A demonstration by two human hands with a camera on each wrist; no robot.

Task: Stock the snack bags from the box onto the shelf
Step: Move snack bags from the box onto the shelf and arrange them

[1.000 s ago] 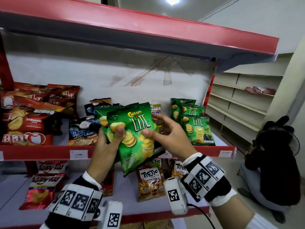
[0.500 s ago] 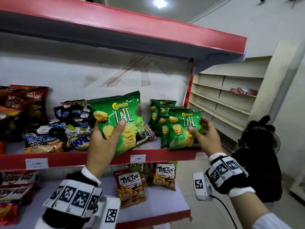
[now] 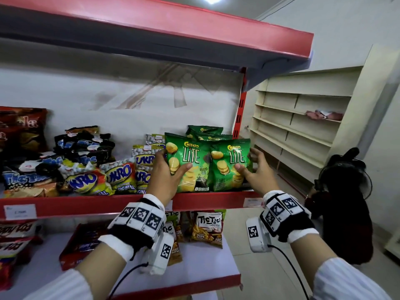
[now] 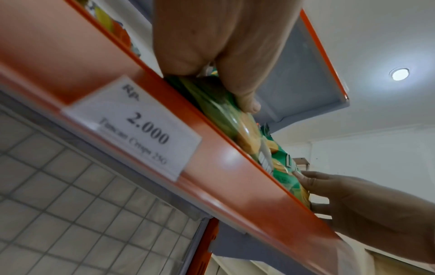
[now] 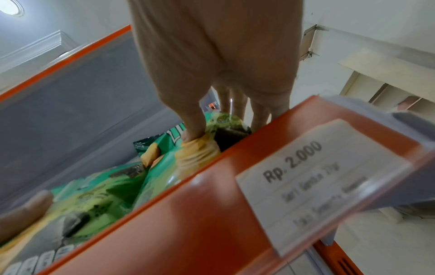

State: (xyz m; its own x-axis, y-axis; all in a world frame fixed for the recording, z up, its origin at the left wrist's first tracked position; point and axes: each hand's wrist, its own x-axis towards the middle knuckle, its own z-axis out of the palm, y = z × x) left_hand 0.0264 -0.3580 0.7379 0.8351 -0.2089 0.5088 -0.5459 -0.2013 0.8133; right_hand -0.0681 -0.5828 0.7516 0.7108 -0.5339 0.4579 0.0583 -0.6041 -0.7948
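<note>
Two green chip bags stand side by side at the front right of the red shelf (image 3: 86,204). The left hand (image 3: 166,180) holds the left green bag (image 3: 188,163). Its thumb lies across the front of the bag and its fingers curl round the bag's left edge, so the bag sits between thumb and fingers. The right hand (image 3: 257,172) holds the right green bag (image 3: 230,165). Its thumb presses the front near the bottom and its fingers reach round the right edge.

Both bags stand tall, with the top seam up and the printed front facing out. The left bag leans a little to the left at its top and overlaps the right one.

More green bags (image 3: 204,132) stand behind them. Blue and yellow nut bags (image 3: 121,176) lie just to the left.

The head view shows the words on the bags. The left wrist view shows the thumb (image 4: 247,100) on the bag from below and a price tag (image 4: 134,128). The right wrist view shows the right thumb (image 5: 190,128) pushing a dent in its bag, and another price tag (image 5: 322,184).
</note>
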